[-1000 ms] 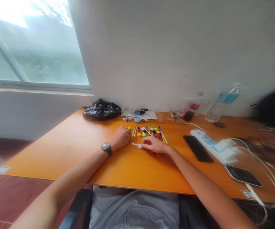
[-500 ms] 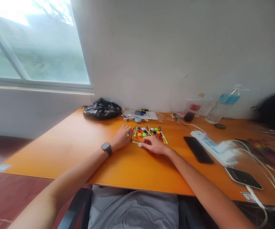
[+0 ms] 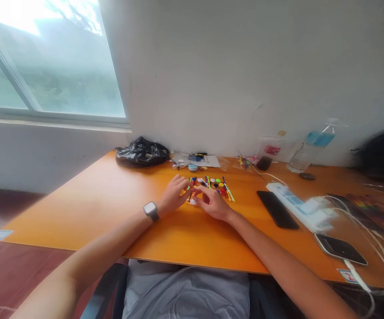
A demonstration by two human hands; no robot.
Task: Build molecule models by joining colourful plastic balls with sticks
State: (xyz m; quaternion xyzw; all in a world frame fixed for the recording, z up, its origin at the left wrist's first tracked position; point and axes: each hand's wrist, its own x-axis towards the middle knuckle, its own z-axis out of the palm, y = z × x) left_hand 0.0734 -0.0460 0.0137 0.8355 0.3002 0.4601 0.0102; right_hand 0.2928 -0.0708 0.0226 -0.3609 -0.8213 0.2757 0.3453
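Observation:
My left hand (image 3: pixel 174 195), with a watch (image 3: pixel 151 210) on its wrist, and my right hand (image 3: pixel 212 202) meet over the orange table (image 3: pixel 95 208). Both pinch at a small white piece with a thin stick (image 3: pixel 192 199) between their fingertips. Just behind them lies a patch of small coloured discs and sticks (image 3: pixel 216 184) in red, green, yellow, blue and black. What exactly each hand grips is too small to make out.
A black plastic bag (image 3: pixel 141 151) sits at the back left by papers and small parts (image 3: pixel 197 159). On the right lie a dark phone (image 3: pixel 277 208), a white power strip (image 3: pixel 298 206) with cables, a second phone (image 3: pixel 340 247) and a water bottle (image 3: pixel 308 148).
My left hand moved right from the edge of the coloured pieces to my right hand. The white piece came off the table between both hands' fingertips.

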